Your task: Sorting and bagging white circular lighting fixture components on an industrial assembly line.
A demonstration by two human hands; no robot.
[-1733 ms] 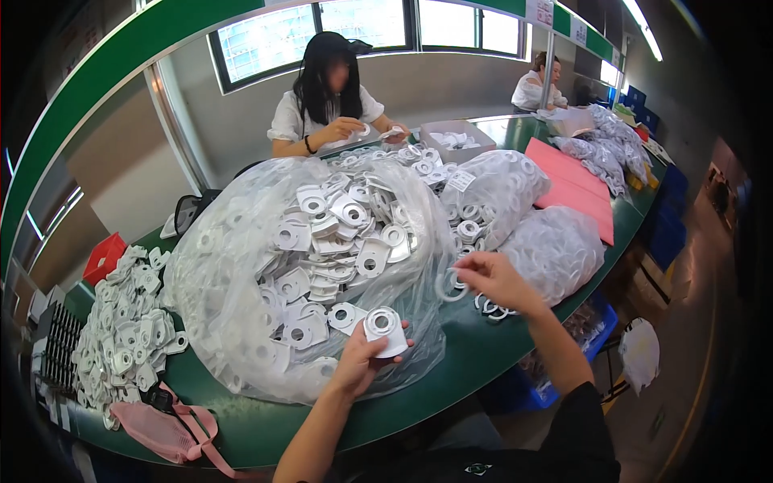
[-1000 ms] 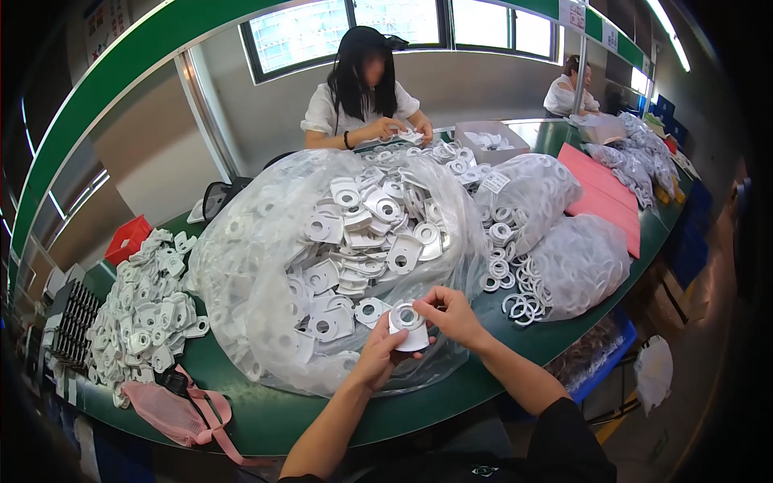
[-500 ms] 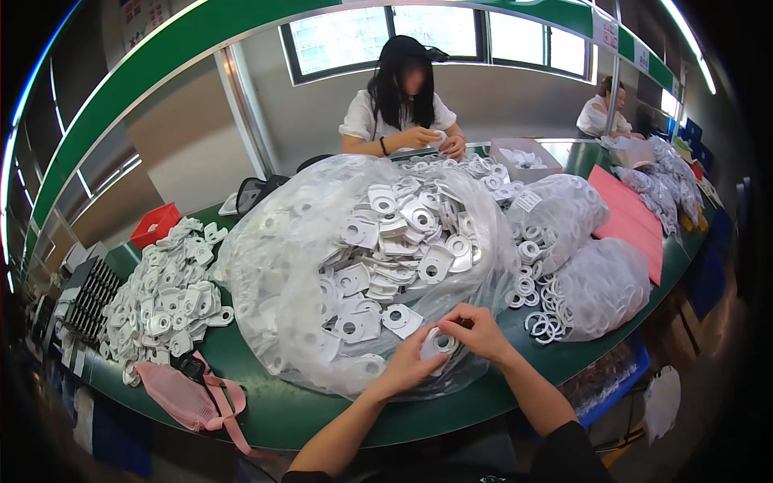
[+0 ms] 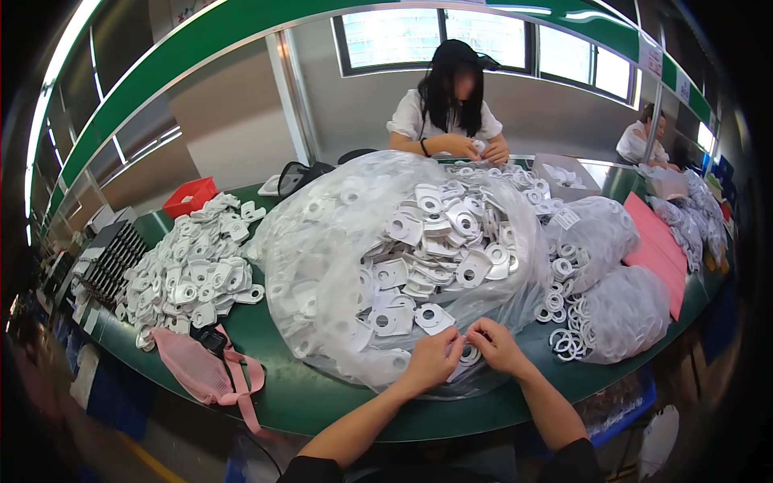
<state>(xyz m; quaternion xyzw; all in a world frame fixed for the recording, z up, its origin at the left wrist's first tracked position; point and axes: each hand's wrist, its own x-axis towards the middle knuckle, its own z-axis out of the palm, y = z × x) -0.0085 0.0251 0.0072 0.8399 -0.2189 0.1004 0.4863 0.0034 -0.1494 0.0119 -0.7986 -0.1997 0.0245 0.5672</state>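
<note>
My left hand and my right hand are close together over the front of a large clear plastic bag. Both are closed, fingertips pinched on a white plastic part with a round ring. My fingers cover much of that part. Just beyond them, a flat white plastic piece with a round hole lies at the edge of the heap in the bag. Many similar white plates fill the bag's open mouth.
Another pile of white plates lies left, near a red bin and a pink strapped pouch. Bags of white rings and a pink sheet are right. A co-worker sits across the green table.
The view has swung left, so the scene sits further right. My left fingers have come up to a pinch beside my right fingertips; the white part between them is more covered.
</note>
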